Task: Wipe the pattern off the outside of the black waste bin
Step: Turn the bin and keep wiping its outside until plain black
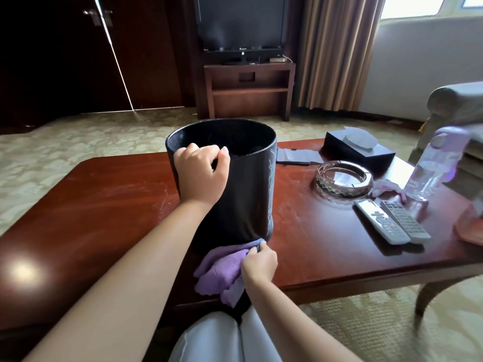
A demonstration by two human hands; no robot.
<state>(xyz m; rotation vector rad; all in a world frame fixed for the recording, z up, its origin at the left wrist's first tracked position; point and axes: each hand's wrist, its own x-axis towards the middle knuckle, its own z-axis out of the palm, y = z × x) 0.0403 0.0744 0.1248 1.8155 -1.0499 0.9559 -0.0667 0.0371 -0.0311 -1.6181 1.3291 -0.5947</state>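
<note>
The black waste bin (245, 194) stands upright on the reddish wooden table (104, 212), near its front edge. A faint pale line pattern (271, 168) shows on the bin's right side. My left hand (200, 176) grips the bin's near rim, fingers curled over the edge. My right hand (258, 262) pinches a purple cloth (222, 267) and presses it against the bin's lower front, at the base. Part of the cloth hangs over the table edge.
On the table's right stand a glass ashtray (345, 178), two remote controls (392, 220), a black tissue box (359, 147), a clear bottle with a purple cap (431, 163) and a pen with papers (295, 158). An armchair (454, 105) is at far right; my knees (222, 338) are below.
</note>
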